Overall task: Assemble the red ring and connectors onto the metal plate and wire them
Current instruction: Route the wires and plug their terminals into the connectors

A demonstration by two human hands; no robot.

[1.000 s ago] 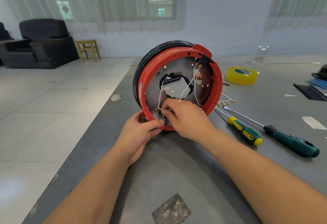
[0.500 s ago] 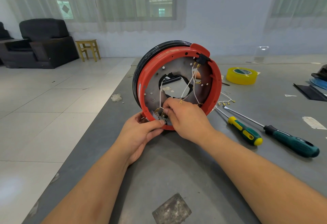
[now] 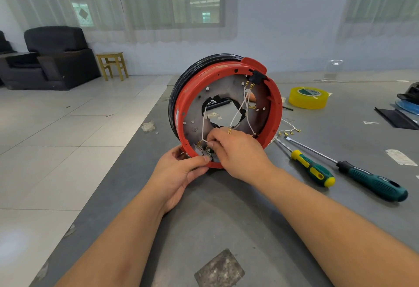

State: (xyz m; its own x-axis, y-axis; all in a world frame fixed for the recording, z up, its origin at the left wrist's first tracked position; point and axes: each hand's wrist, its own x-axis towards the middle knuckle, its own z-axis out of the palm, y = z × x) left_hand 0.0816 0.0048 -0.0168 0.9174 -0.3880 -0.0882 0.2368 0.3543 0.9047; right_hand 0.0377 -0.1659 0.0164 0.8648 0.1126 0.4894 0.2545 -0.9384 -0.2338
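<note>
Left hand (image 3: 179,171) grips the ring (image 3: 229,114) rim; right hand (image 3: 235,148) pinches a wire (image 3: 204,125). Wires are thin, limp, likely fragile: hold near terminals.

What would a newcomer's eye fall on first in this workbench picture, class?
The red ring, standing on edge mid-table around a metal plate strung with white wires. Both hands work at its bottom rim, the right hand pinching a wire. Two screwdrivers and yellow tape lie to its right.
</note>
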